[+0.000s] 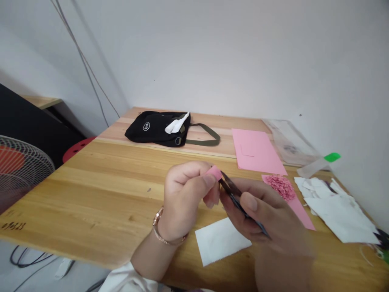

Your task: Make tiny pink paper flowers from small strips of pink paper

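Note:
Between the thumb and fingers of my left hand (190, 190) is a small piece of pink paper (215, 172). My right hand (267, 207) grips a pair of dark scissors (232, 188), its thumb pressed along them. The blade tips meet the right edge of the pink piece, and the blades are slightly apart. Below both hands a white sheet of paper (221, 243) lies on the table, partly covered by my right hand. Right of that hand, a heap of pink paper shreds (281, 186) rests on a pink strip (304, 215).
A black bag (154, 129) with a green strap lies at the table's back. Farther right are a pink sheet (255, 150), a clear plastic bag (291, 142), a green-capped translucent item (332, 157) and white papers (340, 211). A fan (24, 170) stands left of the wooden table (91, 194).

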`<state>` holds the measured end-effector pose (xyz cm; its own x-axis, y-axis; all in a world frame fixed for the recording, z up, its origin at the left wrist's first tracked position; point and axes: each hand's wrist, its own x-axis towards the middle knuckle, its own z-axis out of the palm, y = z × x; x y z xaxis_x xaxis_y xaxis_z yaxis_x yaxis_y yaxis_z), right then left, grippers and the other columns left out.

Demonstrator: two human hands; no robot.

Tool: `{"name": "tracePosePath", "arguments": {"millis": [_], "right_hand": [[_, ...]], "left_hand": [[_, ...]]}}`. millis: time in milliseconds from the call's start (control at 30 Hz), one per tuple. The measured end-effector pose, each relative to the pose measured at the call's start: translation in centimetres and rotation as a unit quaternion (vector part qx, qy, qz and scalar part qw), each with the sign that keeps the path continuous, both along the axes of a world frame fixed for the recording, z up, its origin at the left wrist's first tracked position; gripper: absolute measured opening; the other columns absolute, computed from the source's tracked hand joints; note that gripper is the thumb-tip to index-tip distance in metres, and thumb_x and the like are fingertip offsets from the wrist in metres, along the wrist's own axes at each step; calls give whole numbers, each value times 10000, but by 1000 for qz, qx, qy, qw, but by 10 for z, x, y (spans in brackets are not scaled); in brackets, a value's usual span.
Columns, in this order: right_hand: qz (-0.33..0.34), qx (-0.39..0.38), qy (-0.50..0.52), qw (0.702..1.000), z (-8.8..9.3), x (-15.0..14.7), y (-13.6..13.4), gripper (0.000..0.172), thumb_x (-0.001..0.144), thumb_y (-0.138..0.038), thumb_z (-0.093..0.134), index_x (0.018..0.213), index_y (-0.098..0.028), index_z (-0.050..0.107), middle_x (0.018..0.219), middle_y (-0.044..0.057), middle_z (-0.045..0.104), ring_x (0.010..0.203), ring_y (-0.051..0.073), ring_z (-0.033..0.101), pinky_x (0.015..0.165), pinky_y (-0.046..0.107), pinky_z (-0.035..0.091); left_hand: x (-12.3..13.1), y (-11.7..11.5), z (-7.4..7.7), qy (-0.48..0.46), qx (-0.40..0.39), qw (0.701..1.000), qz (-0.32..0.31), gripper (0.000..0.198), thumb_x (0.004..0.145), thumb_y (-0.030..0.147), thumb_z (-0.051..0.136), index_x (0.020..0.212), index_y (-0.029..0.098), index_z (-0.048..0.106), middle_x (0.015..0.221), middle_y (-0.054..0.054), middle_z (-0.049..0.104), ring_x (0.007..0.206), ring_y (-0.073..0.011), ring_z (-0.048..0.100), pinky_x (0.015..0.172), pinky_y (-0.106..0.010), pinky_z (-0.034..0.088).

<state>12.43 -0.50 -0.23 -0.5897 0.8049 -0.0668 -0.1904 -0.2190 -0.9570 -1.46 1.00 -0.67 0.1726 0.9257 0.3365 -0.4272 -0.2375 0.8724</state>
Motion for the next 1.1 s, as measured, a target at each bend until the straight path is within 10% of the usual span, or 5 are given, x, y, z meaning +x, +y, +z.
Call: {"name": "tracePosePath", "arguments": {"millis": [1100], "right_hand": [[36, -3, 56, 998, -9, 6, 0, 354, 812, -469, 423, 619, -183, 346, 441, -87, 259, 326, 16, 162, 270, 150, 95]], "left_hand": [[2, -3, -3, -28, -46, 996, -73, 323, 730, 274, 554, 454, 157, 435, 437, 16, 460, 420, -80, 380, 410, -232, 265]]}}
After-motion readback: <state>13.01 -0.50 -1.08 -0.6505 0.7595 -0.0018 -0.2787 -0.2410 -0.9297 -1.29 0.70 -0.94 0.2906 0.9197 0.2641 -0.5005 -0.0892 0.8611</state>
